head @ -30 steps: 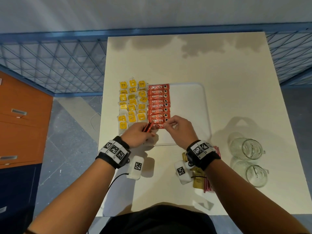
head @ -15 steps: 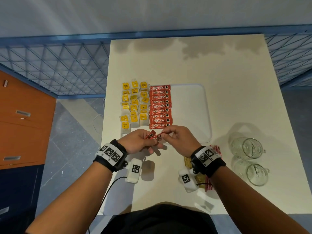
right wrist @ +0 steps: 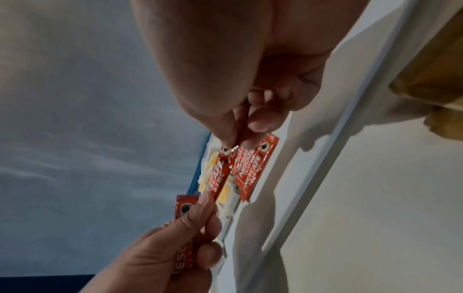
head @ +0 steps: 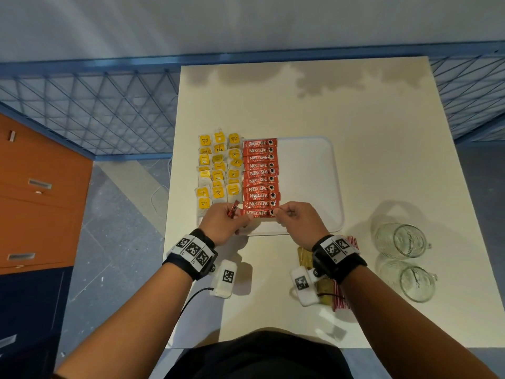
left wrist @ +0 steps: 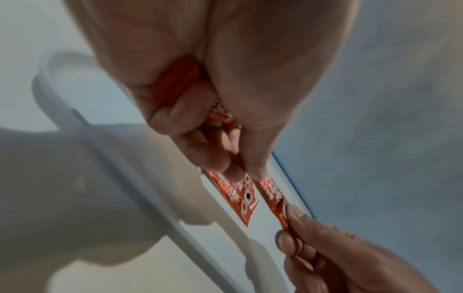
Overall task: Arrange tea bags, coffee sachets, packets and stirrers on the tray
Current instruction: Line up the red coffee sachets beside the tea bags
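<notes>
1. Cream tabletop (head: 382, 165) against a blue mesh fence (head: 95, 110); an orange cabinet (head: 35, 192) stands off to the left side.
2. White tray (head: 308, 170) on the tabletop, directly beyond both grips; its right half is bare.
3. Tea bags (head: 218, 173), yellow-tagged, in three columns just beyond the left grip, along the tray's left edge.
4. Coffee sachets (head: 261, 173), red, stacked in one overlapping column between the tea bags and the bare half, running away from the grips.
5. Nearest sachet (head: 258, 213), spanning both grips at the near end of the column, low over the tray; contact with the tray cannot be told.
6. Right hand (head: 297, 222): thumb and forefinger pinch the right end of that sachet.
7. Left hand (head: 224, 222): fingertips pinch the sachet's left end while the curled palm holds spare sachets (head: 233, 209), one end poking up.
8. Stirrers (head: 341, 296), red-striped, and brown packets (head: 304, 255) lie on the tabletop under the right wrist, not yet on the tray.
9. Two glass mugs (head: 401, 242) right of the right grip.
10. Risks, as judged: an uneven release could skew the sachet or nudge the overlapping column; spare sachets could slip from the crowded left palm; the right forearm could sweep stirrers or mugs.
</notes>
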`<action>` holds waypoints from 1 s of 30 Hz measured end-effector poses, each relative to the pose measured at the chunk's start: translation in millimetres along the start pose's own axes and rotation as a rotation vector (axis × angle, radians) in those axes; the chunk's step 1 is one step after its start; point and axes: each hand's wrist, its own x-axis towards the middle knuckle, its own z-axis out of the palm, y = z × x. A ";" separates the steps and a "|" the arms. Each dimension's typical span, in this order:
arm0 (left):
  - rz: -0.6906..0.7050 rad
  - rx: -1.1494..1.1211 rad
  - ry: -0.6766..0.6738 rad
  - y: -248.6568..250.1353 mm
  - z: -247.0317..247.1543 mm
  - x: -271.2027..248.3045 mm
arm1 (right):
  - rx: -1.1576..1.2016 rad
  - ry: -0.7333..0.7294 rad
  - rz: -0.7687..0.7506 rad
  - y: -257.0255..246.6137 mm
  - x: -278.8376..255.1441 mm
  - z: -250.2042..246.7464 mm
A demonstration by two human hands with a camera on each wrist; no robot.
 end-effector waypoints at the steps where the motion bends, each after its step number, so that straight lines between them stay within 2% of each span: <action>1: -0.017 0.011 0.030 -2.6 2.4 2.4 | -0.026 0.020 0.014 1.0 3.0 0.4; 9: -0.131 0.234 0.067 -9.1 12.2 16.2 | -0.170 0.093 0.085 0.7 18.1 8.6; 20: -0.186 0.257 0.141 -5.9 13.6 21.9 | -0.285 0.096 0.101 0.2 20.8 11.0; 25: -0.201 0.220 0.157 -3.6 14.3 19.8 | -0.246 0.116 0.097 -2.8 17.5 10.8; 30: -0.157 0.217 0.138 0.2 11.5 15.2 | -0.196 0.136 0.040 1.3 13.0 11.5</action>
